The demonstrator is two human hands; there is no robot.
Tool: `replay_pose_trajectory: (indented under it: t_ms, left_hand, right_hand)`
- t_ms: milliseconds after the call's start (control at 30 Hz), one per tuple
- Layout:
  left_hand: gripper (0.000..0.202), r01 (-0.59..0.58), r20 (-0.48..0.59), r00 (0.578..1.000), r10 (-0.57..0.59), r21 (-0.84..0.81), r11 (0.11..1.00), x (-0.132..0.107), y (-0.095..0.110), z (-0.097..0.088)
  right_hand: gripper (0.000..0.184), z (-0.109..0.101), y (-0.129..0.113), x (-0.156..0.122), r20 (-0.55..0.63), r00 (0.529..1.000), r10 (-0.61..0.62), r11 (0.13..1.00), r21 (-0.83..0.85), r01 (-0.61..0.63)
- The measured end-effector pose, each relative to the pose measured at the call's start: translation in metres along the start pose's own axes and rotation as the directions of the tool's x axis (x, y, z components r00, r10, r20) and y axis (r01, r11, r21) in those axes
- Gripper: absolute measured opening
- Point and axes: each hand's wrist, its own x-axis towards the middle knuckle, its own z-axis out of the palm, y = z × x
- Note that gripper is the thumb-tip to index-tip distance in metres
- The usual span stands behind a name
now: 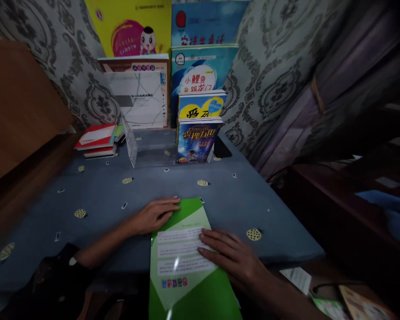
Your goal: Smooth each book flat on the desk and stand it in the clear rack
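Note:
A green book (pixel 183 298) lies with its printed cover up, its text upside down to me, and its near part reaches past the table's front edge. My left hand (pixel 157 215) rests at the book's far left edge, fingers stretched out and touching the cover. On the right side of the cover, my right hand (pixel 233 255) lies with its fingers extended and a little apart. Its thumb and palm underside are not fully visible.
A clear acrylic stand (pixel 155 155) at the back holds upright books, with a dark blue book (pixel 196 142) in front. Red-topped books (pixel 96 134) are stacked to its left. A black flat object (pixel 222 148) sits right of the stand. Papers (pixel 296 280) lie below the table's right side.

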Motion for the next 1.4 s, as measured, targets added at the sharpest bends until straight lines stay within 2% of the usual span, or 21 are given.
replay_pose_trajectory:
  t_ms: [100, 167, 233, 267, 333, 400, 467, 533, 567, 633, 733, 800, 867, 933, 1000, 1067, 1167, 1267, 1400]
  left_hand:
    - [0.032, 0.118, 0.002, 0.993, -0.121, -0.231, 0.966, -0.002, 0.006, -0.012]
    - [0.039, 0.212, -0.002, 0.973, -0.233, -0.401, 0.891, -0.004, 0.005, -0.019]
    - [0.05, 0.236, -0.067, 0.942, -0.329, -0.565, 0.791, -0.007, 0.002, -0.023]
    - [0.057, 0.218, -0.112, 0.926, -0.361, -0.622, 0.752, -0.007, 0.001, -0.024]
    - [0.07, 0.153, -0.21, 0.892, -0.4, -0.692, 0.705, -0.007, 0.003, -0.026]
    - [0.071, 0.096, -0.283, 0.861, -0.423, -0.727, 0.68, -0.005, 0.01, -0.027]
    - [0.06, 0.049, -0.331, 0.824, -0.459, -0.766, 0.641, -0.002, 0.017, -0.029]
    - [0.059, 0.048, -0.335, 0.807, -0.487, -0.785, 0.618, 0.0, 0.02, -0.031]
    - [0.06, 0.072, -0.315, 0.811, -0.494, -0.782, 0.619, -0.001, 0.018, -0.031]
    - [0.056, 0.159, -0.28, 0.821, -0.498, -0.726, 0.67, -0.006, 0.009, -0.032]
    - [0.048, 0.35, -0.338, 0.788, -0.515, -0.442, 0.826, -0.019, -0.012, -0.032]
    - [0.041, 0.436, -0.42, 0.775, -0.472, -0.184, 0.881, -0.025, -0.023, -0.034]
    - [0.032, 0.44, -0.446, 0.812, -0.378, 0.041, 0.897, -0.024, -0.029, -0.037]
    - [0.025, 0.411, -0.42, 0.859, -0.294, 0.222, 0.884, -0.016, -0.034, -0.041]
    - [0.027, 0.403, -0.394, 0.882, -0.258, 0.346, 0.847, -0.002, -0.04, -0.044]
    - [0.036, 0.411, -0.4, 0.883, -0.245, 0.407, 0.816, 0.011, -0.048, -0.046]
    - [0.055, 0.421, -0.446, 0.865, -0.23, 0.397, 0.816, 0.02, -0.063, -0.044]
    - [0.066, 0.4, -0.474, 0.855, -0.209, 0.348, 0.848, 0.018, -0.073, -0.041]
    - [0.071, 0.383, -0.489, 0.85, -0.193, 0.323, 0.865, 0.012, -0.078, -0.037]
  right_hand:
    - [0.048, -0.014, 0.006, 0.019, -0.079, 0.996, 0.034, 0.993, 0.112, -0.025]
    - [0.038, -0.023, 0.013, 0.037, -0.149, 0.976, 0.159, 0.967, 0.221, -0.123]
    - [0.027, -0.031, 0.022, 0.058, -0.206, 0.906, 0.369, 0.902, 0.315, -0.295]
    - [0.028, -0.034, 0.028, 0.069, -0.249, 0.844, 0.476, 0.854, 0.361, -0.375]
    - [0.036, -0.039, 0.041, 0.093, -0.292, 0.752, 0.592, 0.773, 0.472, -0.425]
    - [0.042, -0.039, 0.056, 0.115, -0.293, 0.712, 0.638, 0.707, 0.59, -0.39]
    - [0.046, -0.034, 0.071, 0.132, -0.237, 0.695, 0.679, 0.617, 0.697, -0.366]
    - [0.051, -0.025, 0.085, 0.144, -0.14, 0.687, 0.713, 0.539, 0.736, -0.41]
    - [0.052, -0.018, 0.092, 0.147, -0.094, 0.685, 0.723, 0.529, 0.712, -0.461]
    - [0.052, -0.005, 0.104, 0.147, -0.03, 0.68, 0.732, 0.553, 0.608, -0.569]
    - [0.034, 0.013, 0.115, 0.137, -0.021, 0.665, 0.746, 0.607, 0.433, -0.667]
    - [0.018, 0.021, 0.118, 0.128, -0.032, 0.672, 0.74, 0.653, 0.276, -0.706]
    - [0.015, 0.025, 0.116, 0.122, -0.023, 0.699, 0.715, 0.699, 0.065, -0.712]
    - [0.02, 0.027, 0.113, 0.122, -0.011, 0.732, 0.682, 0.727, -0.108, -0.679]
    - [0.023, 0.028, 0.109, 0.13, -0.002, 0.776, 0.63, 0.766, -0.16, -0.622]
    - [0.027, 0.031, 0.104, 0.145, 0.037, 0.851, 0.523, 0.847, -0.128, -0.516]
    - [0.042, 0.044, 0.097, 0.175, 0.146, 0.952, 0.27, 0.962, -0.001, -0.273]
    - [0.05, 0.065, 0.093, 0.205, 0.25, 0.96, 0.123, 0.99, 0.042, -0.138]
    - [0.05, 0.088, 0.1, 0.223, 0.321, 0.94, 0.118, 0.991, 0.02, -0.131]
